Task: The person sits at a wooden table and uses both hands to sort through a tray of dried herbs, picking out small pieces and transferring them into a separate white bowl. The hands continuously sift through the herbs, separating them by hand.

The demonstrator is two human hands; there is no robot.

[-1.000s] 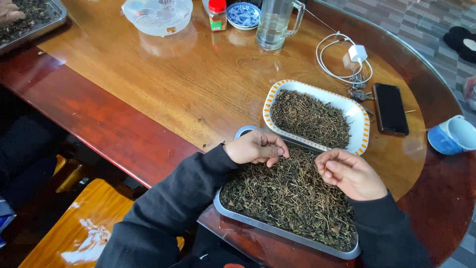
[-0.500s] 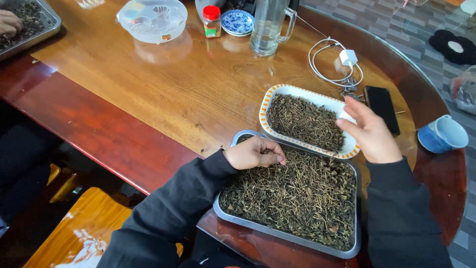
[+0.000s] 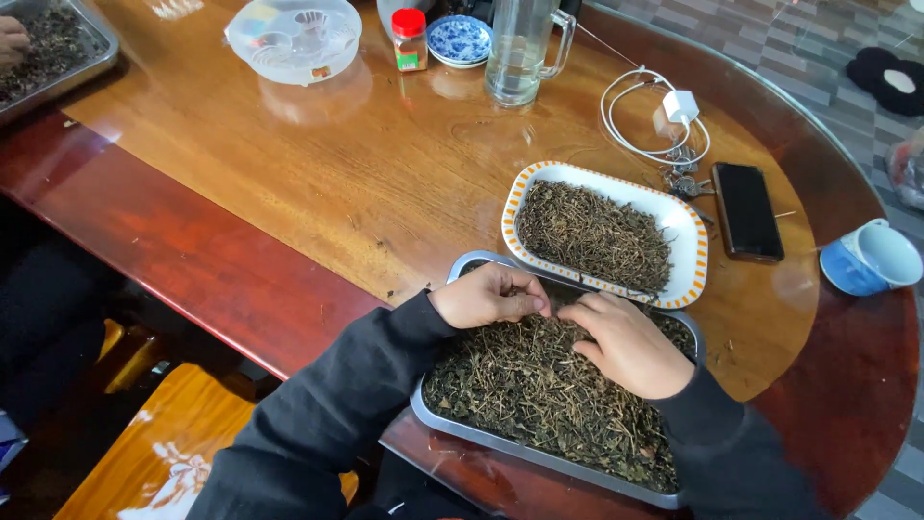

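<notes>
Hands meet at the far end of the metal tray (image 3: pixel 438 412), both down in the dried herbs (image 3: pixel 539 395). Left hand (image 3: pixel 489 297) has fingers curled together, pinching at the pile, though whether a stem is caught between them is hard to tell. Right hand (image 3: pixel 626 345) lies flatter, fingers loosely bent on the herbs, fingertips nearly touching the left's. Just beyond both sits the white dish (image 3: pixel 695 231) with the orange rim, holding finer bits, its long side running along the tray's far edge. Right hand looks a bit nearer to it.
</notes>
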